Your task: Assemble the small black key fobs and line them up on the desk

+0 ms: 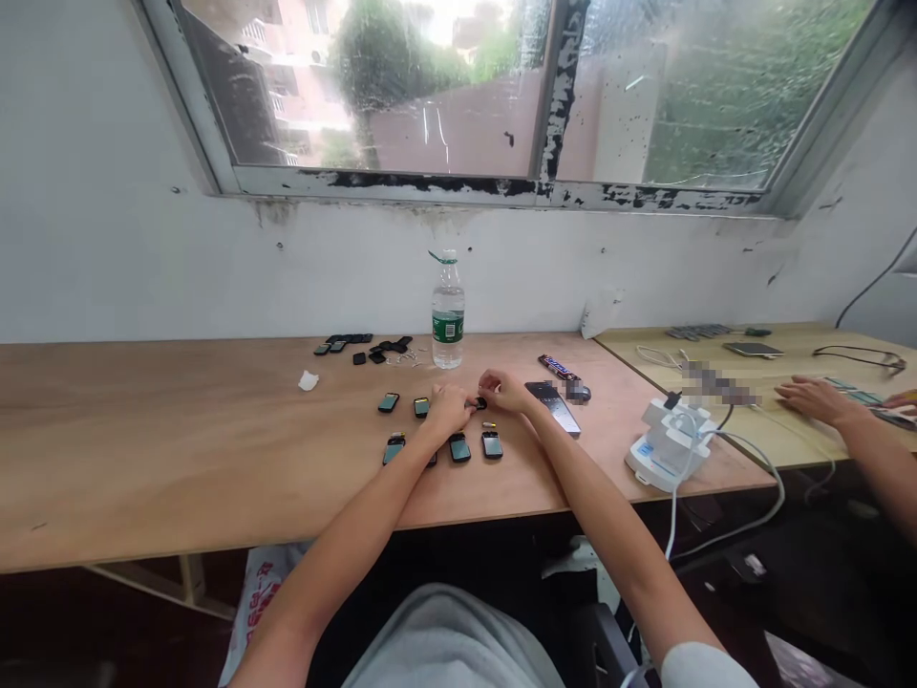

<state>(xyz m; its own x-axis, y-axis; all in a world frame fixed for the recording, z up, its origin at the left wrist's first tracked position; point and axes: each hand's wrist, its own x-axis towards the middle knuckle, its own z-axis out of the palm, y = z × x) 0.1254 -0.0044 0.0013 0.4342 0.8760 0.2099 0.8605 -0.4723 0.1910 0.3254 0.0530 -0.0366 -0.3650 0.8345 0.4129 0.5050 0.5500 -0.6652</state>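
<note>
Wooden table [179,430], small black device [481,404] between fingers [490,383]

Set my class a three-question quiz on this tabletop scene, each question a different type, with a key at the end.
1. True or false: the person's left hand and right hand are at opposite ends of the table.
2. What colour is the label on the water bottle? A) red B) green C) orange
3. Fill in: the large smartphone lies to the ____ of the bottle in the picture.

Key: 1. False; they are close together at a small dark object. 2. B. 3. right.
</note>
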